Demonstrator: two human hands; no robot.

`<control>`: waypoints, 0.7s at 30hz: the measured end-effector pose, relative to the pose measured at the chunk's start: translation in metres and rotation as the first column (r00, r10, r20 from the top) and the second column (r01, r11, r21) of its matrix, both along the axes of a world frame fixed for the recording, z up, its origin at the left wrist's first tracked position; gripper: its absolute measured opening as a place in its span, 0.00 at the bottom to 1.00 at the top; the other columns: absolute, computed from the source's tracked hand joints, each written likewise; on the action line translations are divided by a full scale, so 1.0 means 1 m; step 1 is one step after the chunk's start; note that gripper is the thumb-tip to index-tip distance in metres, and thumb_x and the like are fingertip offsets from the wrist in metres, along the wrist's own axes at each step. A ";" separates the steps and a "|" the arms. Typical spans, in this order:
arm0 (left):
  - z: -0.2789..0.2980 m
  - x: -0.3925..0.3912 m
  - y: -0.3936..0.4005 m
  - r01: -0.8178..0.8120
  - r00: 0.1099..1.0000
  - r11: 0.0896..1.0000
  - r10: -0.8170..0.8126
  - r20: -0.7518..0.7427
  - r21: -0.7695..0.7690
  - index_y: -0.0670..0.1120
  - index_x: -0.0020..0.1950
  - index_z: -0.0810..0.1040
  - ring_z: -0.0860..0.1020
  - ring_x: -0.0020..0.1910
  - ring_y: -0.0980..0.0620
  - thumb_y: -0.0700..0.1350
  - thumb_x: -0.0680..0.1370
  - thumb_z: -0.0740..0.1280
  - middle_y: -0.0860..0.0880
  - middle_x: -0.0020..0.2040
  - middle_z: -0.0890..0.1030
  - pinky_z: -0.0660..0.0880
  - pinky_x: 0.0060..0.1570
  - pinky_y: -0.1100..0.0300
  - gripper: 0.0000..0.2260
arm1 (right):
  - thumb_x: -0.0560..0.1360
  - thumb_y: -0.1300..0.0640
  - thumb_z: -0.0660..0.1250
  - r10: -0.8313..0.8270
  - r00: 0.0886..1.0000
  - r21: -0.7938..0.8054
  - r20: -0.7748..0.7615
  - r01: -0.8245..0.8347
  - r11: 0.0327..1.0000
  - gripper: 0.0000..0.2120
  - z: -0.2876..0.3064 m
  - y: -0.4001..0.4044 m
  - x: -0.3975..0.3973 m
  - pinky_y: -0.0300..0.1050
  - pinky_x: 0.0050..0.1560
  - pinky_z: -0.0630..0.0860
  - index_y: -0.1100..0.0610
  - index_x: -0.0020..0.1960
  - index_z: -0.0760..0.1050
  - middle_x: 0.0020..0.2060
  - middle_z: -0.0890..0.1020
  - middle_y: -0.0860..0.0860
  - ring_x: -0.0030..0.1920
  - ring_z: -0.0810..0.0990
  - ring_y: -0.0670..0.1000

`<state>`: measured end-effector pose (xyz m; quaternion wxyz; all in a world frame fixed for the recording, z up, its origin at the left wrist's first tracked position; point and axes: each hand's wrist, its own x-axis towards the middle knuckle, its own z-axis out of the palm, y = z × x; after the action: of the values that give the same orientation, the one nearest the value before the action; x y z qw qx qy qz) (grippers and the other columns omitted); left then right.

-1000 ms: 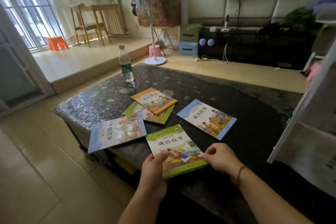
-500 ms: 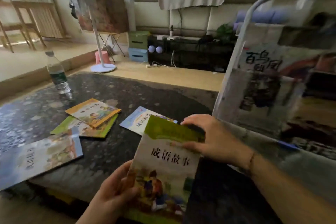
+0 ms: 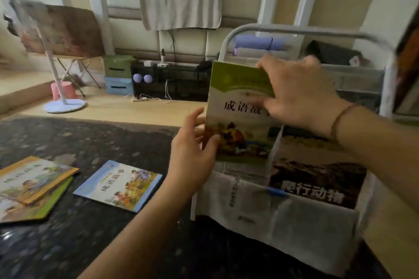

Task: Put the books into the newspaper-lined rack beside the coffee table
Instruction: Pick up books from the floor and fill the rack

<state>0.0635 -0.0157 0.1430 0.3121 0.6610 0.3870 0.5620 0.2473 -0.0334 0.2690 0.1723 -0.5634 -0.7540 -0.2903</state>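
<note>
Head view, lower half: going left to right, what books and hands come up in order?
orange-bordered book → blue-bordered book → left hand → green-topped book → right hand

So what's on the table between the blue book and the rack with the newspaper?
In the head view, the left hand and its forearm cross that stretch; under them the dark table is bare between the blue book and the rack.
</note>
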 end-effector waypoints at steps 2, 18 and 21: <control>0.007 0.017 0.007 -0.024 0.999 0.997 0.027 -0.038 0.069 0.56 0.73 0.63 0.74 0.57 0.70 0.41 0.78 0.68 0.64 0.59 0.73 0.75 0.51 0.71 0.26 | 0.74 0.43 0.68 -0.034 0.999 0.020 0.010 0.034 0.999 0.23 0.007 0.010 0.008 0.56 0.58 0.68 0.53 0.63 0.66 0.50 0.79 0.51 0.48 0.78 0.56; -0.066 0.051 0.013 -0.049 0.644 0.995 0.098 -0.759 0.087 0.52 0.80 0.40 0.33 0.77 0.48 0.56 0.83 0.53 0.51 0.78 0.29 0.34 0.74 0.47 0.31 | 0.72 0.36 0.66 -0.232 0.950 0.146 0.208 0.205 0.968 0.28 -0.047 0.051 0.014 0.58 0.58 0.67 0.55 0.62 0.71 0.54 0.78 0.54 0.54 0.74 0.58; -0.077 0.048 0.012 -0.036 0.629 0.998 0.065 -0.775 0.055 0.53 0.80 0.39 0.33 0.77 0.48 0.57 0.83 0.52 0.50 0.77 0.29 0.34 0.74 0.48 0.31 | 0.70 0.34 0.66 -0.305 0.913 0.172 0.272 0.265 0.949 0.30 -0.055 0.047 0.010 0.59 0.58 0.66 0.56 0.62 0.73 0.55 0.75 0.55 0.55 0.72 0.59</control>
<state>0.1118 -0.0042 0.0664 0.0882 0.8326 0.4922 0.2382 0.2574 0.0137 0.2137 0.0501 -0.6052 -0.6600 -0.4422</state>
